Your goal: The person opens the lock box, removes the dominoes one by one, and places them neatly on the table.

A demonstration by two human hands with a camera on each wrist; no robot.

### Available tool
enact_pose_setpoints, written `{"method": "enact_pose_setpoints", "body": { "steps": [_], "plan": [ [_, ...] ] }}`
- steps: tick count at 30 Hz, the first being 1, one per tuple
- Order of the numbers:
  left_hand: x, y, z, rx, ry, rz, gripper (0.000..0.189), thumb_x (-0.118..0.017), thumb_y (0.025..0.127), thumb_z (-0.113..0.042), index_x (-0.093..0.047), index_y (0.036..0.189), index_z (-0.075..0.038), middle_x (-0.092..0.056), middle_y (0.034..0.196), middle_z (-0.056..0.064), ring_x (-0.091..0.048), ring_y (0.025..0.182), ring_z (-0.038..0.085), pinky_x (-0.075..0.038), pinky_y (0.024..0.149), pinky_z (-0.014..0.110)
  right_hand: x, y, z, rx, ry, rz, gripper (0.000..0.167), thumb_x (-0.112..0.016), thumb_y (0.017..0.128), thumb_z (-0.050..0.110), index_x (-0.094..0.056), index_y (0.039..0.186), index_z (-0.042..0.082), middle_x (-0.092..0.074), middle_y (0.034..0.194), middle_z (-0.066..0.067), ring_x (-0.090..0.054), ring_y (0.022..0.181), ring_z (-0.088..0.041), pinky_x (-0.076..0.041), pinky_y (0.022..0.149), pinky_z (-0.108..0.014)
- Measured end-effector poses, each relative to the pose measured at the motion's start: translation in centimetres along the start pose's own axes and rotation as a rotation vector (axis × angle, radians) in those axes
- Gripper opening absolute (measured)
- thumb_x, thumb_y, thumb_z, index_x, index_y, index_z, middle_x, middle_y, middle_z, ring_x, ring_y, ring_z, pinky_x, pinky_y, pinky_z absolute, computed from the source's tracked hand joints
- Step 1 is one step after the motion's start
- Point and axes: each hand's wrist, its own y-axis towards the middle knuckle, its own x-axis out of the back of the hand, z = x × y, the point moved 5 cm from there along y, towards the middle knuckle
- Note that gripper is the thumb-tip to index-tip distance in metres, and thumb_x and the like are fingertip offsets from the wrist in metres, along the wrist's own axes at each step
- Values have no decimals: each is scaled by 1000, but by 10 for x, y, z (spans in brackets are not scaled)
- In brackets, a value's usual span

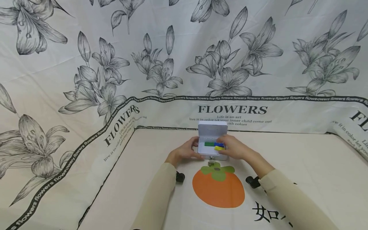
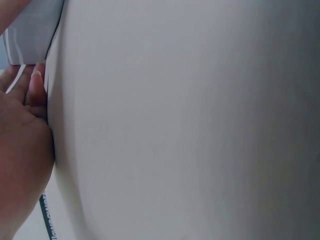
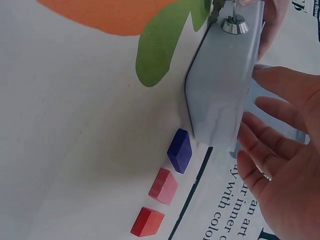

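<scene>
Flowered cloth: hangs as the wall behind and at the left, pale with grey lilies (image 1: 227, 76), the word FLOWERS running along its lower band.
Counter: a pale covered surface (image 1: 310, 166) below that cloth, black characters printed near the right arm.
Sleeves: beige on both arms (image 1: 156, 198), reaching in from the near side.
Persimmon: a big orange print (image 1: 218, 193) with green leaves (flat on the cover, not a real fruit), just in front of the box.
White box: it stands on the counter (image 1: 203, 150), near the far edge and between the hands, its lid (image 1: 212, 130) raised upright at the back.
Left hand: wraps the box's left side (image 1: 187, 149), gripping it.
Right hand: over the box's right part (image 1: 233, 147), fingertips at the blocks; I can't tell whether it pinches one.
Blocks inside: green (image 1: 209, 144), with blue (image 1: 219, 144) to its right and yellow (image 1: 219, 148) tilted in front of the blue.
Blocks outside: dark blue (image 3: 180, 151), pink (image 3: 163, 186) and red (image 3: 147, 221), spaced in a row on the counter, the dark blue nearest the box.
Lock: a small silvery cylinder (image 3: 235, 25) on the box's front.
</scene>
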Motion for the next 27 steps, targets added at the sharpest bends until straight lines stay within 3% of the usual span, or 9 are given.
{"method": "enact_pose_setpoints", "body": {
  "steps": [11,19,27],
  "plan": [
    [-2,1,-1,-8,-28,6,101,-94,72,-14,-37,156,-22,-53,134,0,-46,124,19,-36,111,41,-9,8,-4,-66,-109,62,37,-75,89,7,-66,124,-5,-64,116,-18,-60,100,-28,-49,96,-50],
    [-1,-1,-3,-2,-52,-1,100,-93,72,-12,-39,155,-23,-53,132,1,-46,122,19,-36,110,41,-10,11,0,-65,-180,78,36,-74,89,3,-67,124,-2,-66,116,-16,-58,99,-26,-49,95,-50],
    [0,1,-1,-5,-14,-6,102,-94,71,-14,-38,156,-22,-54,132,0,-46,123,19,-36,110,41,-10,18,1,-47,-145,100,32,-77,82,-1,-71,113,-2,-69,102,-12,-56,88,-22,-50,87,-46]
  ]
}}
